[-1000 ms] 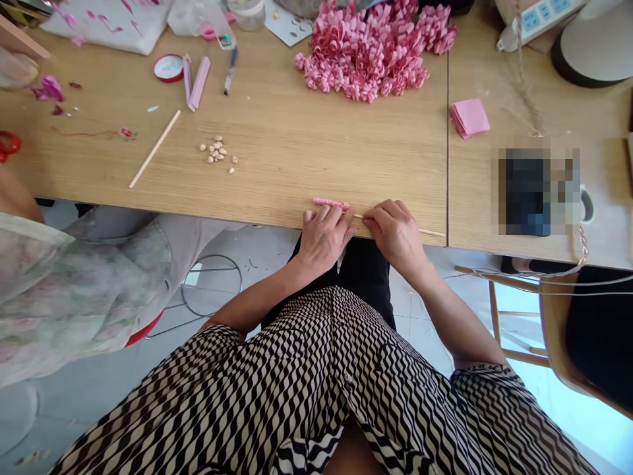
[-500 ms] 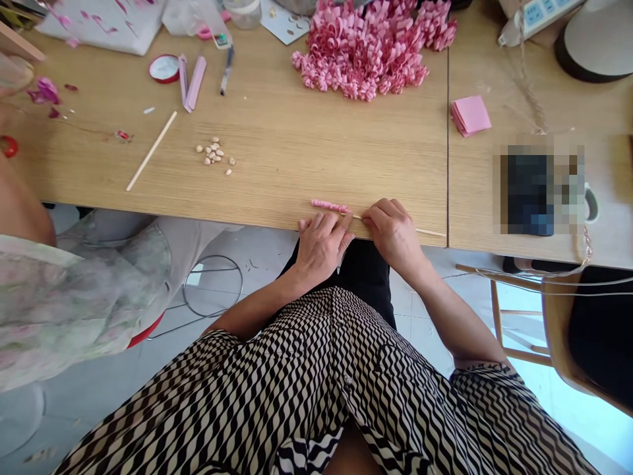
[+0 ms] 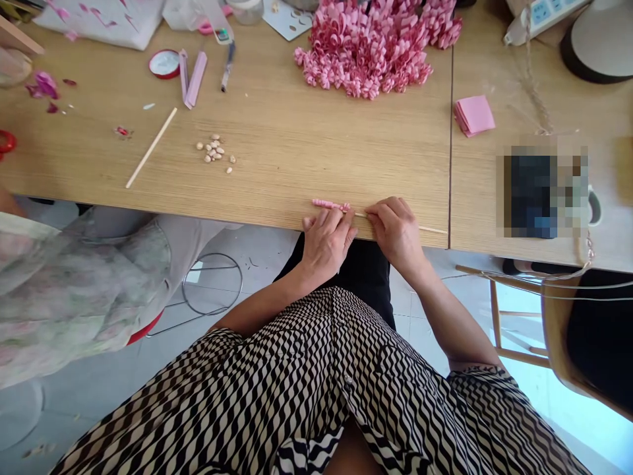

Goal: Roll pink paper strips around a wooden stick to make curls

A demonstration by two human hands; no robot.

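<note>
1. While a round red-rimmed dish (image 3: 165, 64) is lying on the surface (image 3: 277, 125) and showing a whitish inside, a clear jar (image 3: 246, 11) is standing farther back, partly cut off, so I cannot tell what it is holding.
2. Near the far left corner, a white tray-like packet (image 3: 106, 30) is carrying scattered pink scraps (image 3: 96, 14).
3. At the near edge of the surface, a thin pale stick (image 3: 431, 229) is lying almost level, its right end reaching close to the dark seam (image 3: 450, 152).
4. Toward its left end, a slim pink roll (image 3: 329, 204) is showing banded, ridged turns; it is probably wrapping the stick, though fingers are hiding part of it.
5. The left hand (image 3: 327, 241) is bending its fingers, close together, against the roll; whether they are pinching it, I cannot tell.
6. The right hand (image 3: 394, 227) is pinching the stick just beside, leaving a short bare length showing between the hands.
7. Well beyond, a curly pink heap (image 3: 368, 53) is spreading across the surface.
</note>
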